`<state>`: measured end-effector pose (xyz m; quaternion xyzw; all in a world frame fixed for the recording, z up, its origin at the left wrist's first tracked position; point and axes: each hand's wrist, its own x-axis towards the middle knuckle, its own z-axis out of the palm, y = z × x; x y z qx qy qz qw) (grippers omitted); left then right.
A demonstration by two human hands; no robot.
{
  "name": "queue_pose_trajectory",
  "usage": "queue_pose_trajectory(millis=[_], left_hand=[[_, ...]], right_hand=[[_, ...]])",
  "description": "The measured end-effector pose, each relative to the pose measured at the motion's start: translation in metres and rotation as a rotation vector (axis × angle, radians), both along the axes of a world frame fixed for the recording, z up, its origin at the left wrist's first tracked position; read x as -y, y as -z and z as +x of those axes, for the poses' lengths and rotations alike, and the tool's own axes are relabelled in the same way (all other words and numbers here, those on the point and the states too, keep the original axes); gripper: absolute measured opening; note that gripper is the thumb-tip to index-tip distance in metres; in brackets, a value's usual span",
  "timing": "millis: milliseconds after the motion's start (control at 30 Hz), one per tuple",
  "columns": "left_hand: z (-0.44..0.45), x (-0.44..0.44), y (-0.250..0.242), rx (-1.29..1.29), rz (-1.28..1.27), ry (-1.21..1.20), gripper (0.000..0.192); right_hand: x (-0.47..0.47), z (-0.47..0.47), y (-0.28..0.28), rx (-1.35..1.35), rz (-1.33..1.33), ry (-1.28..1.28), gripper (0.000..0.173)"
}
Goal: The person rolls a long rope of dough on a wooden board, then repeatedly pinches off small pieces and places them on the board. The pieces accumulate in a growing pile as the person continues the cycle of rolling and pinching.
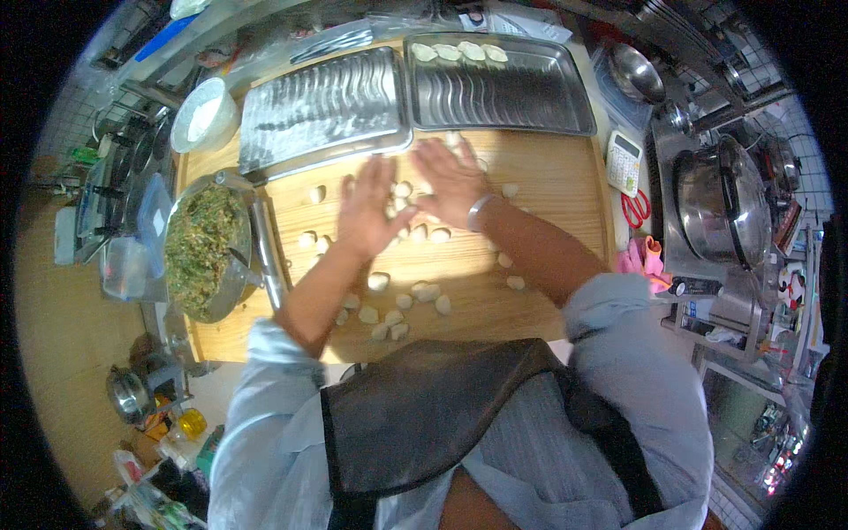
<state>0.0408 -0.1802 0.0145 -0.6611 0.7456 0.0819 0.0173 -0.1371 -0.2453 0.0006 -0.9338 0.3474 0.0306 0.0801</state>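
Observation:
Both my hands are spread palm down, low over a wooden board (556, 199) strewn with small pale dough pieces (377, 281). My left hand (369, 211) lies left of centre, slightly blurred, with its fingers apart. Beside it, my right hand (452, 182) reaches towards the trays, the two thumbs almost meeting. Dough pieces show between and around the hands, such as one (440, 234) below the right palm and another (318, 193) to the left. What lies under the palms is hidden. Neither hand grips anything.
A floured metal tray (318, 106) and a second tray (503, 99) with several dumplings (472, 51) line the far edge. At left stand a bowl of green filling (205, 245), a long metal bar (266, 245) and a tub of white powder (205, 116). A calculator (624, 162) and red-handled scissors (636, 209) lie right.

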Motion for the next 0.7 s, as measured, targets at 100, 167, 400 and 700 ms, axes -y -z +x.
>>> queue_pose_trajectory(millis=[100,167,400,700], left_hand=[[-0.02,-0.011,0.014,-0.101,0.022,0.241,0.088],[-0.016,-0.044,0.012,-0.293,0.171,0.383,0.089],[0.012,-0.008,-0.023,0.096,0.053,-0.037,0.09],[0.009,-0.057,0.003,0.056,0.176,0.15,0.093]], right_hand=[[-0.018,-0.028,-0.002,0.07,0.189,0.057,0.074],[-0.045,-0.024,-0.004,0.32,0.343,0.013,0.074],[-0.01,0.032,-0.02,-0.026,0.092,0.08,0.079],[-0.054,0.021,-0.009,0.155,0.029,-0.023,0.08]])
